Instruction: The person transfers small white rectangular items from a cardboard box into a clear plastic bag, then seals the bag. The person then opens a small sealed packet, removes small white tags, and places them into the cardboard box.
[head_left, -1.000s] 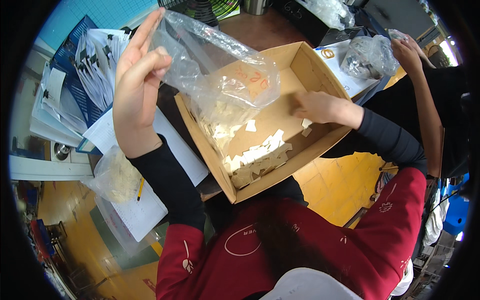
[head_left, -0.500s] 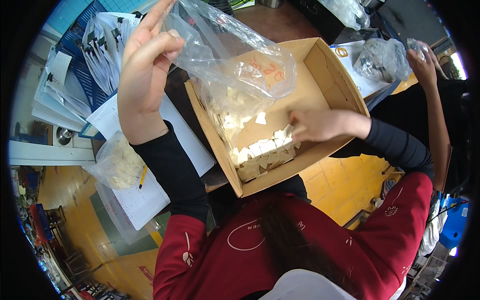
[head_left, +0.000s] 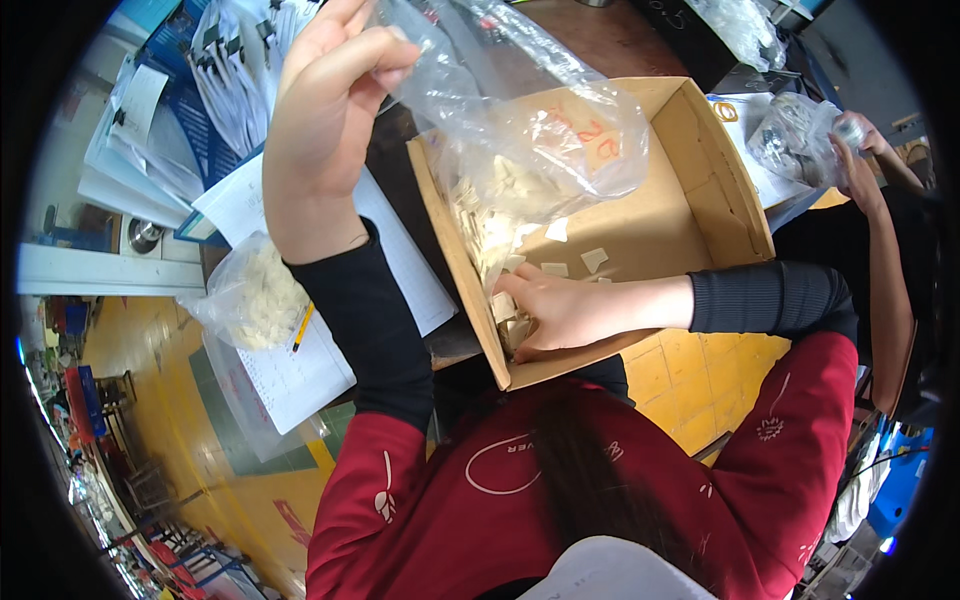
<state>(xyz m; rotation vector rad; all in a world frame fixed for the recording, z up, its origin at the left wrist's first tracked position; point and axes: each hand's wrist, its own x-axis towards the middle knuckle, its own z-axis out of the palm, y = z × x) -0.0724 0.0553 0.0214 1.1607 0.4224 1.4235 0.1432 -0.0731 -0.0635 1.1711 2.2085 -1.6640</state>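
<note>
My left hand (head_left: 335, 125) is raised at the far left and pinches the upper edge of a clear plastic bag (head_left: 600, 110). The bag hangs over the left side of an open cardboard box (head_left: 722, 190), and pale pieces show through its lower part. My right hand (head_left: 575, 310) reaches into the box's near left corner, fingers and thumb curled around a heap of small flat cream pieces (head_left: 504, 308). A few such pieces (head_left: 594, 261) lie loose on the box floor beside it. My palm hides part of the heap.
Left of the box are papers (head_left: 300, 375), a yellow pencil (head_left: 303, 328) and a plastic bag of cream pieces (head_left: 262, 300). File holders (head_left: 235, 70) stand behind. On the right, another person's hands (head_left: 860, 150) handle a clear bag (head_left: 795, 140).
My right hand has moved left and nearer, from the middle of the box to the heap in the near left corner. My left hand still holds the bag up.
</note>
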